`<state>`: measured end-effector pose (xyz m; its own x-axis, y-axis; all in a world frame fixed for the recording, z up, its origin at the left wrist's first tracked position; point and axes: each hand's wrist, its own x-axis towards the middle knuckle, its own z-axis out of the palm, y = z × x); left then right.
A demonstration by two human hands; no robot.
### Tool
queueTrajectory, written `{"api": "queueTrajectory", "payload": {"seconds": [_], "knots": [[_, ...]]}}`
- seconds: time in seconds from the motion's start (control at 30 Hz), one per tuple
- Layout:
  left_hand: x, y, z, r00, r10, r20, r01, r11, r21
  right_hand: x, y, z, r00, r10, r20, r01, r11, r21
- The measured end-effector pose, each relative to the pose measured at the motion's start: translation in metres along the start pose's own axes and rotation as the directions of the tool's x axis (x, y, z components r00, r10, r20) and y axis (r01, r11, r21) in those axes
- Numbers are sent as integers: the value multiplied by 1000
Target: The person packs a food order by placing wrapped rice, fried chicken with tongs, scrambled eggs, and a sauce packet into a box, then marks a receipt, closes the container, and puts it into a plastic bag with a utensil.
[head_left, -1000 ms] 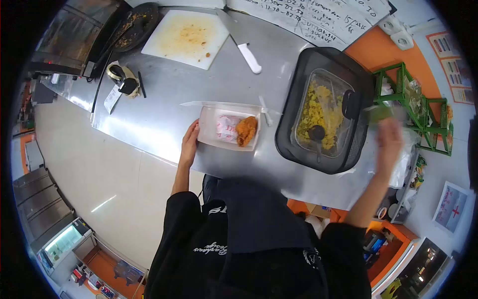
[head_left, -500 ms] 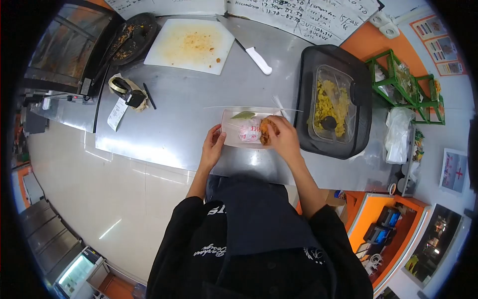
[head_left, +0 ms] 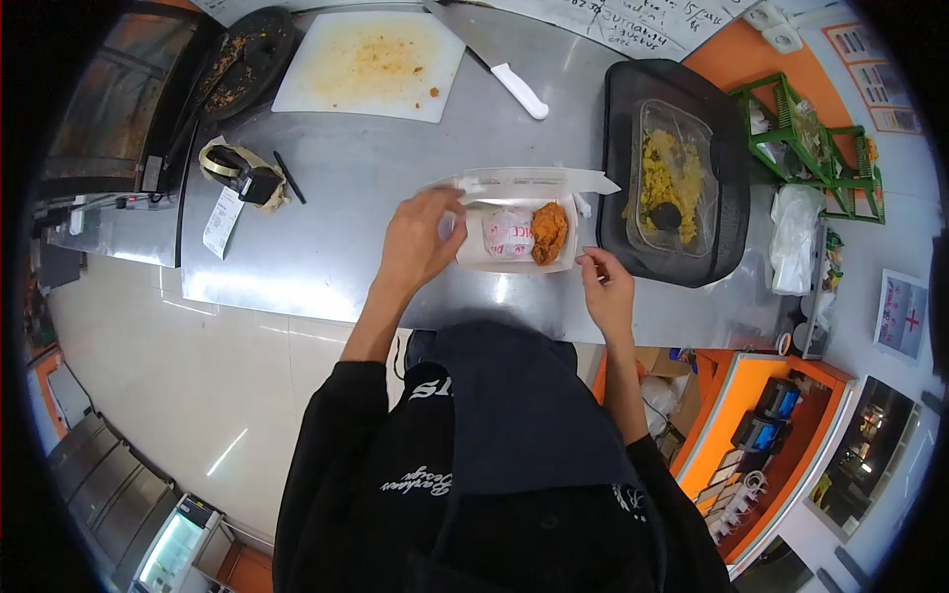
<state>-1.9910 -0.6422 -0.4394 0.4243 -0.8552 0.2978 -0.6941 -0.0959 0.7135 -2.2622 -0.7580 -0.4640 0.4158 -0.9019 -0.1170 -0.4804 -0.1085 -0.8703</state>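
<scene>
A white cardboard food box [head_left: 514, 267] stands on the steel counter in front of me, its lid [head_left: 514, 183] raised at the back. Inside lie a piece of fried chicken [head_left: 549, 234] on the right and a paper-wrapped bundle with red print [head_left: 507, 234] on the left. My left hand [head_left: 423, 237] is at the box's left side, fingers bent near the lid's left end and thumb apart from them. With thumb and fingertips together, my right hand [head_left: 606, 287] is at the box's front right corner.
A black container with a clear lid over yellow food [head_left: 667, 188] stands at right. Behind are a white cutting board [head_left: 371, 64] and a white-handled knife [head_left: 519, 92]. A tape dispenser [head_left: 242, 178], a receipt [head_left: 222, 222] and a black pen [head_left: 290, 178] lie at left.
My right hand has let go of the fried chicken and moved to the box's right corner. My left hand has moved up toward the lid, which now stands more upright.
</scene>
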Motion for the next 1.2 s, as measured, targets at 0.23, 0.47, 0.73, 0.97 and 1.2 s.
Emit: {"api": "queueTrajectory", "payload": {"seconds": [0.23, 0.47, 0.73, 0.97, 1.2], "knots": [[-44, 0, 23, 815, 121, 566, -141, 990, -8, -16, 32, -21, 993, 116, -22, -116, 993, 33], [-38, 2, 31, 797, 52, 602, -213, 957, 199, -31, 60, -52, 972, 204, -114, -196, 977, 82], [-28, 47, 10, 930, 85, 357, -175, 958, 229, -24, 108, -110, 635, 678, -369, -292, 654, 698], [-18, 127, 156, 835, -32, 549, 374, 765, -524, 52, 202, -205, 548, 564, -618, -117, 783, 611], [9, 126, 281, 554, -753, 356, 743, 254, -619, 71, 218, -244, 815, 374, -443, -248, 915, 317]]}}
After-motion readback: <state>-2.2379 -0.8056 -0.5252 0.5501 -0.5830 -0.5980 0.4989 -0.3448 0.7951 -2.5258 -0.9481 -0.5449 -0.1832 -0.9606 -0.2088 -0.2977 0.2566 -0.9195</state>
